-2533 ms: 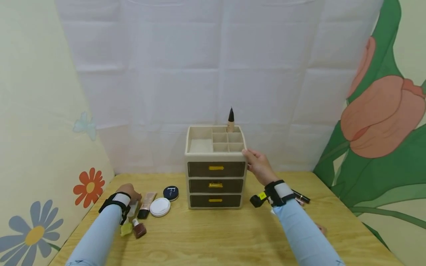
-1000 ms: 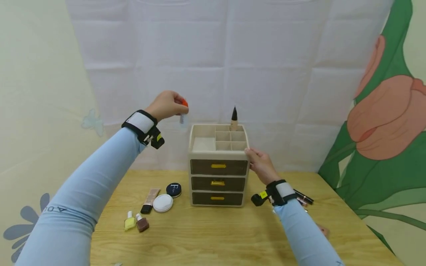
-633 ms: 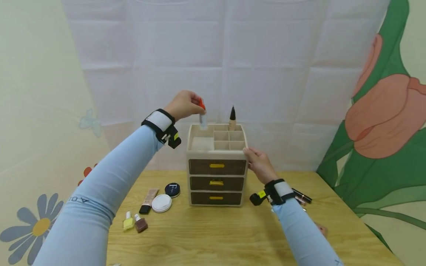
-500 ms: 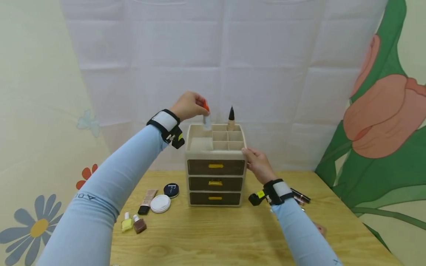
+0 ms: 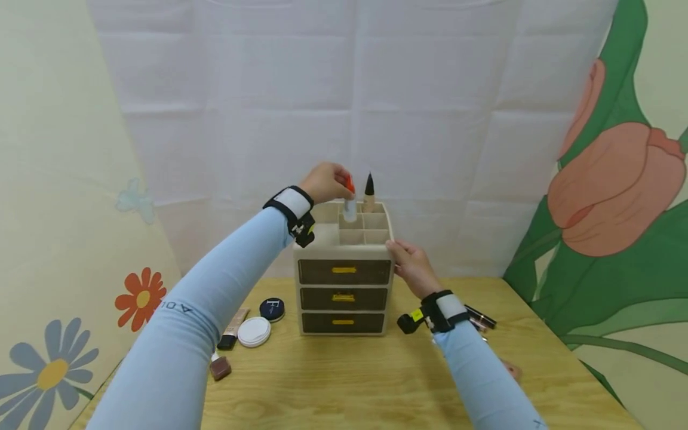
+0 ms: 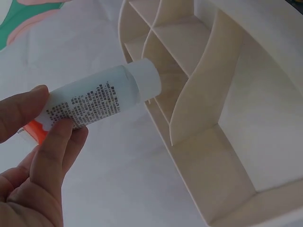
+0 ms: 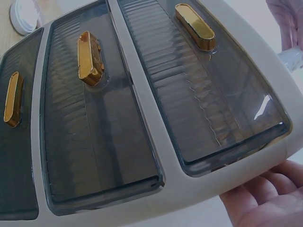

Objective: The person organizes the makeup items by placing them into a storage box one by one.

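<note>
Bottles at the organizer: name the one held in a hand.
The pale bottle with the orange end, pinched by the left hand; the other, the beige bottle with the pointed black top, stands in the back of the organizer.

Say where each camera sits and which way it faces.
Head: head-worn, looking forward and down at the organizer; sleeves, left hand and right hand show.
Left wrist: on that wrist, facing the bottle and compartments; left hand shows.
Right wrist: on that wrist, facing the drawers; right hand and left hand partly show.
Head and right wrist share the drawers.
</note>
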### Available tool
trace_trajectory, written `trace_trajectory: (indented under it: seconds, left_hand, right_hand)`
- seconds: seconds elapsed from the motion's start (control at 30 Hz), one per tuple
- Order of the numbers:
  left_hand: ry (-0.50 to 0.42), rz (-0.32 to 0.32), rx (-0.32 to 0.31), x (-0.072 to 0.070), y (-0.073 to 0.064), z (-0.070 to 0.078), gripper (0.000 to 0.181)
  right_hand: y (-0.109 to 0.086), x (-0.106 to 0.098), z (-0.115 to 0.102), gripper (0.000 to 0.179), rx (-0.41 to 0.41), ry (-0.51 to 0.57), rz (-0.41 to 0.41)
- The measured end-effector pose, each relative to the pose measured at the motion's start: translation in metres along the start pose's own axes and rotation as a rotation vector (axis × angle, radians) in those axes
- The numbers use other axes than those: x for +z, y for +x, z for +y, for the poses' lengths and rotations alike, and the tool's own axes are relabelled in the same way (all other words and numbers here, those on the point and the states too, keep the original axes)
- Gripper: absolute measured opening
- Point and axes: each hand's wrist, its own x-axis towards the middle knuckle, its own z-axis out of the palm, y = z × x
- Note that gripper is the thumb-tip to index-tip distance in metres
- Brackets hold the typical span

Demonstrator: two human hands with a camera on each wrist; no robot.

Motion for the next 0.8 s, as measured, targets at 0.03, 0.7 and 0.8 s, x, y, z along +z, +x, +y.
trace_trajectory:
  seconds: [0.03, 0.7, 0.8]
  left_hand:
    - [0.009, -0.006, -0.001, 0.002, 0.001, -0.001, 0.046]
    - [0.164, -0.073, -0.057, 0.021, 0.004, -0.018, 0.039]
    - [0.165, -0.083, -0.074, 0.023, 0.004, -0.02, 0.042]
  right_hand:
    - [0.0, 0.0, 0.0, 0.054, 0.001, -0.005, 0.002]
    - [0.001, 0.009, 0.0, 0.057, 0.029, -0.062, 0.005]
    - [0.001, 0.01, 0.0, 0.056, 0.035, -0.057, 0.012]
